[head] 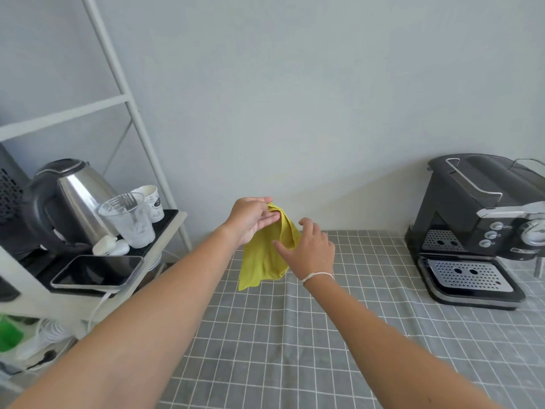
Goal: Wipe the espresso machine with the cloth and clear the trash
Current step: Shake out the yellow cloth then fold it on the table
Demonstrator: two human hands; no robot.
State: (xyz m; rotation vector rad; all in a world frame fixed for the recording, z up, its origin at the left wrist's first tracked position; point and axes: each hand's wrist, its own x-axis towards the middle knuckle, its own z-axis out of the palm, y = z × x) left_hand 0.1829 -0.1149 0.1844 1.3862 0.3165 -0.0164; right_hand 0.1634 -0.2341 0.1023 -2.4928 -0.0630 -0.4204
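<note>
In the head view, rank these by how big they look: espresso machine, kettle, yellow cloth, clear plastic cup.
1. Espresso machine, partly cut off at the right edge.
2. Kettle.
3. Yellow cloth, bunched and hanging from the left hand, so its full size is hidden.
4. Clear plastic cup.
Kettle and cloth look close; that ranking is unsure.

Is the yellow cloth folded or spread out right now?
Loosely folded: the yellow cloth hangs doubled and bunched from the left hand, above the table.
</note>
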